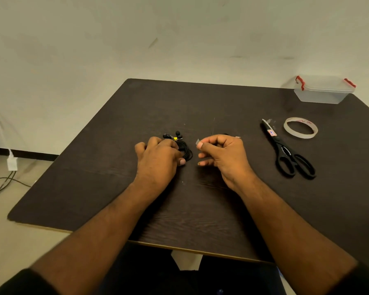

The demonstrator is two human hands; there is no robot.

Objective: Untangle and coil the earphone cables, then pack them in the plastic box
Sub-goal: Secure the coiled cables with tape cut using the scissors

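A black earphone cable (184,150), wound into a small coil with its earbuds and a yellow mark at the far end, lies at the middle of the dark table (94,167). My left hand (158,158) lies over the coil's left side, fingers curled on it and thumb against its near edge. Just to the right, my right hand (219,152) pinches a small clear piece of tape (197,142) between thumb and fingers, a little apart from the coil. The clear plastic box (322,90) with red clips stands shut at the table's far right corner.
Black scissors (288,152) lie to the right of my hands, blades pointing away. A roll of clear tape (300,127) lies flat beyond them. A white wall runs behind the table. Cables and a white plug hang by the floor at the left.
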